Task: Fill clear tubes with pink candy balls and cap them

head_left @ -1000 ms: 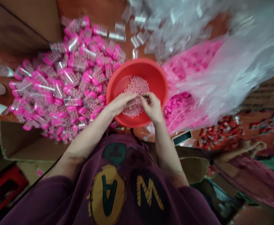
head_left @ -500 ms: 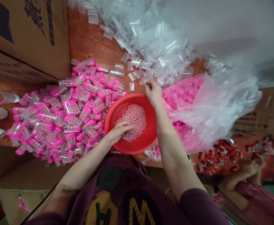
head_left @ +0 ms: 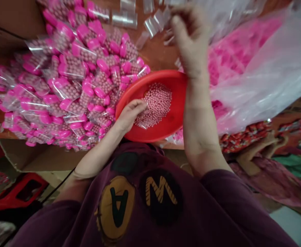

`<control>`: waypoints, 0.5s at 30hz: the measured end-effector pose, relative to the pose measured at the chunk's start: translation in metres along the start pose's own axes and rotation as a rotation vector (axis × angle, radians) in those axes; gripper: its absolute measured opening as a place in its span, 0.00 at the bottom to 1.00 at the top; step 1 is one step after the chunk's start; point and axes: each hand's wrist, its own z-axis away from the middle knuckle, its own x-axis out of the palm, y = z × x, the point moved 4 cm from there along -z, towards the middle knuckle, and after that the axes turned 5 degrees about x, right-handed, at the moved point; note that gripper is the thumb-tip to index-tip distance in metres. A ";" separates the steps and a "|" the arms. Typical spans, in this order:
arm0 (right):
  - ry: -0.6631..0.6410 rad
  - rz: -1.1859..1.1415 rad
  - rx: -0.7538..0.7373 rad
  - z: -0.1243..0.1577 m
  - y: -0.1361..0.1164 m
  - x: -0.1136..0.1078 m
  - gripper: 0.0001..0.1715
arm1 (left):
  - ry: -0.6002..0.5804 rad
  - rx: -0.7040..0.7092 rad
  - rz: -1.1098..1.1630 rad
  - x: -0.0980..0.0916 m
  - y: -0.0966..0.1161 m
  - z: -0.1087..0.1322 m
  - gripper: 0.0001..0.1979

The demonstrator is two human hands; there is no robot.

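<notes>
While the left hand (head_left: 131, 115) rests inside the red bowl (head_left: 177, 109), we find the right hand (head_left: 191, 44) over the desk (head_left: 155, 53), near the clear tubes (head_left: 124, 19). We cannot tell whether the left fingers, at the edge of the heaped beads (head_left: 160, 103), are clamped on anything; nor can we tell for the right fingers (blur covers them). We judge the work well advanced: many pink-capped tubes (head_left: 70, 85) lie filled left of the bowl, while loose beads, clear tubes and bagged pink pieces (head_left: 230, 61) remain unused. We count one bowl and two hands; several clear tubes show, but beads, capped tubes and pink pieces defy counting.
</notes>
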 end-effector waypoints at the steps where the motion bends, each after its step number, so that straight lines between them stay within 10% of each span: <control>1: 0.050 -0.084 -0.049 0.025 -0.008 -0.013 0.10 | -0.003 0.020 0.002 -0.001 0.001 0.001 0.12; 5: 0.205 -0.279 -0.009 0.139 0.008 -0.050 0.10 | 0.000 0.050 -0.018 -0.003 -0.004 0.003 0.13; 10: 0.575 -0.119 0.296 0.276 0.118 -0.095 0.22 | 0.061 0.100 -0.065 -0.014 -0.013 0.007 0.18; 15: 0.816 -0.001 0.690 0.374 0.193 -0.118 0.13 | 0.114 0.206 -0.089 -0.017 -0.012 0.012 0.17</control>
